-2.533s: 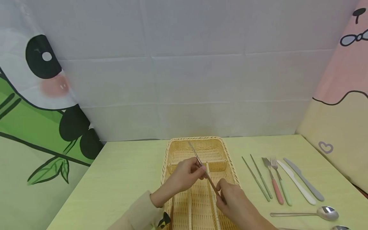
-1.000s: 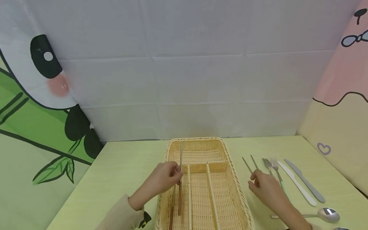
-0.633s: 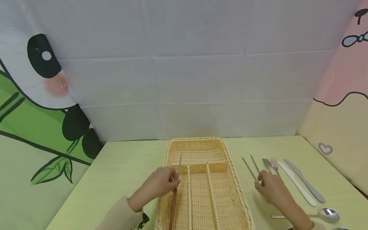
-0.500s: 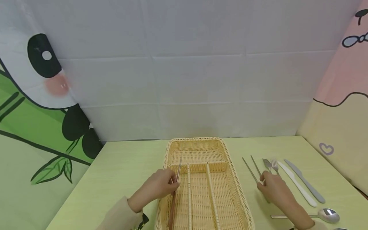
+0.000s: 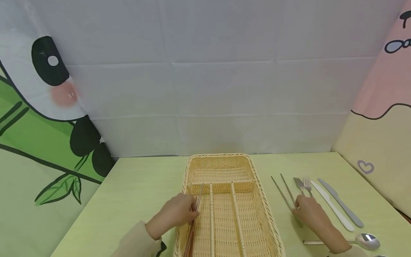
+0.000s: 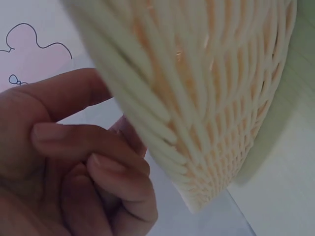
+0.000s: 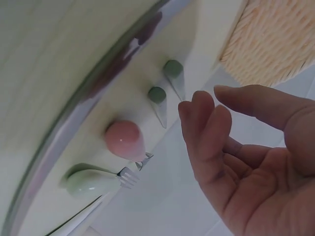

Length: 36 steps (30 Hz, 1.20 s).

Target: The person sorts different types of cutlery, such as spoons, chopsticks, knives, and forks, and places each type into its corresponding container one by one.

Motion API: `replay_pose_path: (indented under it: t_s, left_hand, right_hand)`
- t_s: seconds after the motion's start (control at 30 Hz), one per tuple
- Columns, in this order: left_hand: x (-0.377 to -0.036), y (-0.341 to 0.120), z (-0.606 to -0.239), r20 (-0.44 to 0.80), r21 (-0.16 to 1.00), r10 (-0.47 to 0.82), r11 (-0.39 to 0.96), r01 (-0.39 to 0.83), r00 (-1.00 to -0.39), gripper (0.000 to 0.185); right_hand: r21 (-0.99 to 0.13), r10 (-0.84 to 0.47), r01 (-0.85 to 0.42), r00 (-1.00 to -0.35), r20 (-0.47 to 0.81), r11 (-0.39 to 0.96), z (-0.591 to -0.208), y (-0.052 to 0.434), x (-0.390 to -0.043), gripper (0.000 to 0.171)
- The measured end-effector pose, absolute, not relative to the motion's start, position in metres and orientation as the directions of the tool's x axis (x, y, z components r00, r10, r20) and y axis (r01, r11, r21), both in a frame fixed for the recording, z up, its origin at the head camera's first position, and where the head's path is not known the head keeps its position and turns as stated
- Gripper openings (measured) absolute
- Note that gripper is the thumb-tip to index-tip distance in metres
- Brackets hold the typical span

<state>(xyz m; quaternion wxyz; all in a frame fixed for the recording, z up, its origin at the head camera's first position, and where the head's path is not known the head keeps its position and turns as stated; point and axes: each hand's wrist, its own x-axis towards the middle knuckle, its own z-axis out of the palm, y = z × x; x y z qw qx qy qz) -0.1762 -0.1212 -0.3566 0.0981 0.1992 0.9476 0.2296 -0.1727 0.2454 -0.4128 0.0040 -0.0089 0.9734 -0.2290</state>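
- Leftmost, we see a wall cloth [image 5: 218, 107] with a black-and-white face and green leaves; below it, the pale table [image 5: 135, 200].
- Next, our left hand [image 5: 174, 210] pinches chopsticks by thumb and forefinger; in the left wrist view its fingertips are hidden behind the basket's wall.
- We have those brown chopsticks [image 5: 191, 238] slanting in the basket's left long compartment, silver tips away from us.
- Around them is the wicker basket [image 5: 221, 172], with one wide compartment at the far end and three long ones nearer us.
- Just right of it, we find two green chopsticks [image 5: 281, 192] on the table.
- Our right hand [image 5: 309, 214] is above their near ends, fingers loosely bent, thumb apart, holding nothing.
- Partly behind it lie two forks [image 5: 299, 184], one handle pink, one pale green.
- Beyond, we see a white knife [image 5: 335, 210], then a grey knife [image 5: 342, 204].
- Nearer us, a spoon [image 5: 367, 241] lies crosswise, its bowl to the right.
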Motion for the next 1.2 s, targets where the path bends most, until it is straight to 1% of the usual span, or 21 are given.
replay_pose_path:
  t_s: [0.13,0.3,0.43,0.53,0.67,0.87,1.03,1.13,1.2]
  left_hand:
    - [-0.174,-0.12,-0.359,-0.092,0.433,0.404,0.839,0.329,-0.91,0.035]
    - [-0.171,-0.115,-0.361,-0.084,0.348,0.334,0.893,0.286,-0.939,0.037]
    - [-0.169,-0.112,-0.363,-0.064,0.267,0.286,0.928,0.259,-0.956,0.035]
    - [-0.169,-0.11,-0.365,-0.034,0.23,0.268,0.94,0.254,-0.963,0.037]
    - [-0.169,-0.107,-0.367,-0.029,0.172,0.245,0.956,0.237,-0.969,0.038]
    - [-0.167,-0.1,-0.369,-0.04,0.046,0.203,0.978,0.201,-0.978,0.043]
    - [-0.167,-0.099,-0.372,-0.008,-0.015,0.205,0.979,0.205,-0.979,0.038]
    - [-0.166,-0.098,-0.373,0.009,-0.037,0.211,0.977,0.21,-0.978,0.036]
    - [-0.165,-0.099,-0.373,0.013,-0.039,0.212,0.977,0.212,-0.977,0.037]
  right_hand:
    - [-0.444,-0.027,-0.014,-0.999,-0.024,0.896,-0.417,0.247,-0.173,0.006]
    - [-0.431,-0.025,-0.01,-0.999,-0.03,0.902,-0.419,0.247,-0.174,0.02]
    - [-0.423,-0.023,0.002,-0.998,-0.054,0.906,-0.42,0.247,-0.174,0.018]
    - [-0.42,-0.027,0.002,-0.998,-0.062,0.908,-0.421,0.247,-0.174,0.018]
    - [-0.415,-0.034,-0.006,-0.998,-0.059,0.91,-0.422,0.247,-0.175,0.023]
    - [-0.419,-0.056,-0.024,-0.996,-0.064,0.908,-0.423,0.247,-0.176,0.015]
    - [-0.419,-0.067,-0.033,-0.995,-0.068,0.908,-0.423,0.247,-0.175,0.011]
    - [-0.421,-0.077,-0.039,-0.994,-0.072,0.906,-0.423,0.248,-0.175,0.003]
    - [-0.418,-0.082,-0.042,-0.994,-0.076,0.907,-0.423,0.248,-0.175,0.004]
